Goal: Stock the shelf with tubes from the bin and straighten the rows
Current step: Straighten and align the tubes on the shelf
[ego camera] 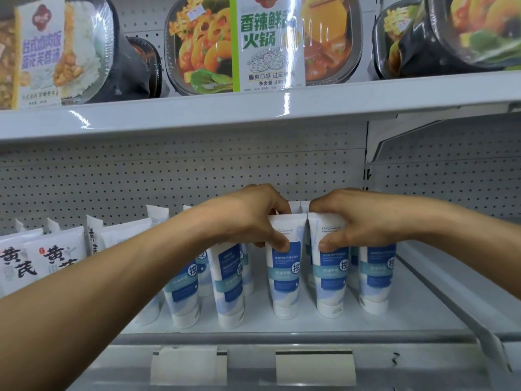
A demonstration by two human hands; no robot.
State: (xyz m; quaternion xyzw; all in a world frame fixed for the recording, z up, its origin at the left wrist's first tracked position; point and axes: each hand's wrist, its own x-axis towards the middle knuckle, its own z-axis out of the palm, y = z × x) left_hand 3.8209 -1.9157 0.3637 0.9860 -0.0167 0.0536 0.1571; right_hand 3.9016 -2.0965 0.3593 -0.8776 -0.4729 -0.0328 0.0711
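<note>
Several white-and-blue tubes stand cap-down in rows on the grey middle shelf. My left hand reaches over them and pinches the top of one front tube, thumb on its face. Right beside it, my right hand grips the top of the neighbouring front tube the same way. Both tubes stand upright on the shelf, almost touching. More tubes stand to the left, to the right and behind, partly hidden by my hands. The bin is not in view.
White tubes with black characters fill the shelf's left part. Packaged hotpot meals stand on the upper shelf. A pegboard back wall and a slanted divider on the right bound the space. Two price-tag holders sit on the front rail.
</note>
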